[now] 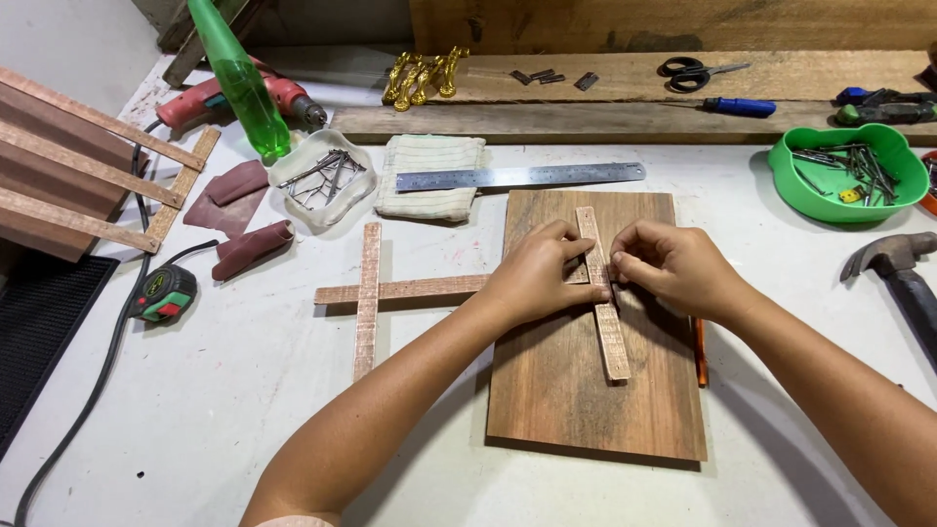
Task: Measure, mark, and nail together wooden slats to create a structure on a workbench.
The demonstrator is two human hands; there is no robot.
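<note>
While the left hand point(540, 273) pressed the thin strip point(603, 303) onto the board point(586, 390), the right hand point(673, 265) pinched something unseen there with closed fingers; aligning seemingly needed steadiness.

Both forearms reach forward, left hand point(540, 274) and right hand point(673, 267) meeting, fingers curled, knuckles up.

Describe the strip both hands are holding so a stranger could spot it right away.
Find the brown board at the table's middle. The strip lies lengthwise on it, pinched between left hand and right hand. Unlike the crossed strips left of the board, it rests on wood.
</note>
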